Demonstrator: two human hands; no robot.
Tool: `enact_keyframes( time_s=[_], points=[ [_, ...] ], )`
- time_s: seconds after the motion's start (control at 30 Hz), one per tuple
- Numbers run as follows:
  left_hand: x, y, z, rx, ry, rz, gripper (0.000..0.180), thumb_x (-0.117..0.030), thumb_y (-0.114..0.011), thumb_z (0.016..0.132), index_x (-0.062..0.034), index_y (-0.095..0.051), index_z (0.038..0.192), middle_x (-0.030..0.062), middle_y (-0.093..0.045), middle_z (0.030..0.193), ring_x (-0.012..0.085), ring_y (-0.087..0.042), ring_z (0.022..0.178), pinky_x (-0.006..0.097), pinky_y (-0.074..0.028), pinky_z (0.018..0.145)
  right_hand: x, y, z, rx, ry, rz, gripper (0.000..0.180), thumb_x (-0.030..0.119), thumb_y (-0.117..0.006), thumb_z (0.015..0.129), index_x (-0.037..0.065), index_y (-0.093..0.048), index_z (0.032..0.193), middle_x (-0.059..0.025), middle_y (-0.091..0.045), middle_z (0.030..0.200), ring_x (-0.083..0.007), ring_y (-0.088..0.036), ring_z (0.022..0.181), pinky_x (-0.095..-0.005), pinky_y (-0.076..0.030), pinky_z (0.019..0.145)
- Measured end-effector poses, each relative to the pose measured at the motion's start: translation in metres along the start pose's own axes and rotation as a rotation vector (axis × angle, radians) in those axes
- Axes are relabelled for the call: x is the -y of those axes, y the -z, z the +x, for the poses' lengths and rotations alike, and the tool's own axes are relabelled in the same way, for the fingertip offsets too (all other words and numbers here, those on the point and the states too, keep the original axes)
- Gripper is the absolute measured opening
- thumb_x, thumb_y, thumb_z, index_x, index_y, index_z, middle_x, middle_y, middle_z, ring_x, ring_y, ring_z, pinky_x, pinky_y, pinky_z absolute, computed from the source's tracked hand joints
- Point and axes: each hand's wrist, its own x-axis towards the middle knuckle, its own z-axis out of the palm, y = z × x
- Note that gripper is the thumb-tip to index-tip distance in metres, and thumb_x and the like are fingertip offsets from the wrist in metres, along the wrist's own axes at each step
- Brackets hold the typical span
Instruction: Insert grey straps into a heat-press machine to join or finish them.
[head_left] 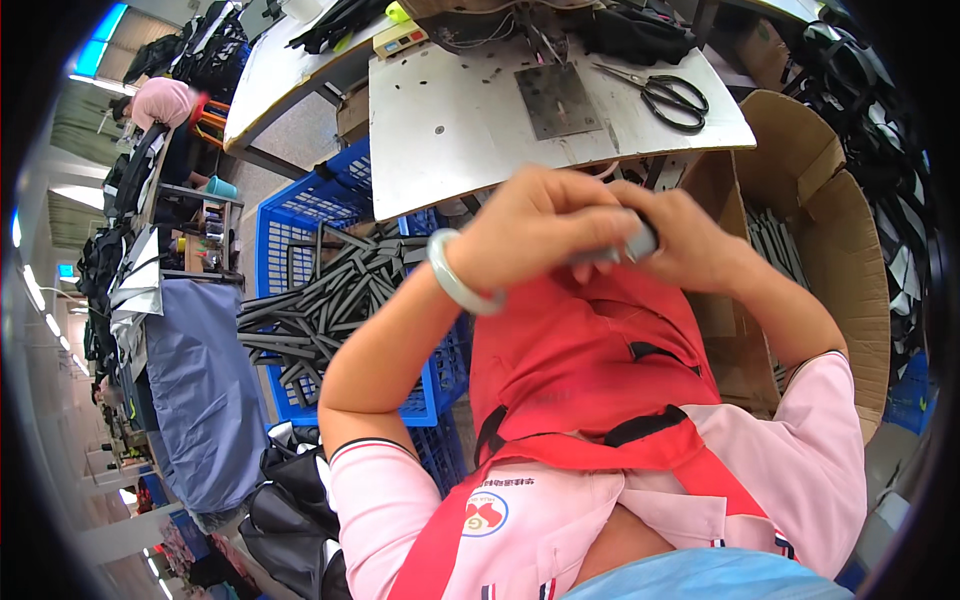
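A short grey strip [640, 243] sits pinched between both hands, held in the air above the red apron [590, 350] and just below the near edge of the white table [450, 130]. Only a small end of it shows between the fingers; its long axis seems to run roughly left to right, but which way it points cannot be told, since the hands cover most of it.

The left hand [545, 225] comes in from the left with the elbow bent sharply and the forearm rising, fingers curled over and clenched on the strip. A pale bangle [455, 275] rings that wrist. The right hand [700, 245] meets it from the right, fingers folded around the strip's other end, the two hands touching.

On the table lie black scissors [670, 98] and a dark metal plate [556, 100]. Left of the lap stands a blue crate [290, 215] piled with grey strips. To the right is an open cardboard box [840, 220]. Beyond are workshop benches, with another person in pink at the far left.
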Motion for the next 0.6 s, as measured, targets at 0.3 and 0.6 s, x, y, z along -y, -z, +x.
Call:
enact_keyframes(
  time_s=[0.3,0.6],
  points=[
    [0.02,0.043,0.04,-0.339,-0.117,0.68,0.025,-0.022,-0.065,0.089,0.0024,-0.069,0.095,0.0037,-0.063,0.067,0.0085,-0.057,0.06,0.024,-0.042,0.05,-0.062,0.045,0.04,-0.186,0.062,-0.7,0.026,0.013,-0.069,0.068,0.009,-0.064,0.094,-0.0141,-0.065,0.08,-0.034,-0.063,0.08,-0.0428,-0.049,0.069],
    [0.016,0.074,0.082,-0.499,-0.184,0.456,0.028,-0.022,-0.065,0.087,0.0036,-0.069,0.098,0.0049,-0.064,0.064,0.0073,-0.05,0.049,0.023,-0.04,0.046,-0.089,0.066,0.08,-0.288,-0.016,-0.785,0.032,0.015,-0.069,0.07,0.008,-0.063,0.1,-0.0134,-0.065,0.082,-0.0351,-0.063,0.082,-0.0435,-0.049,0.071]
  ],
)
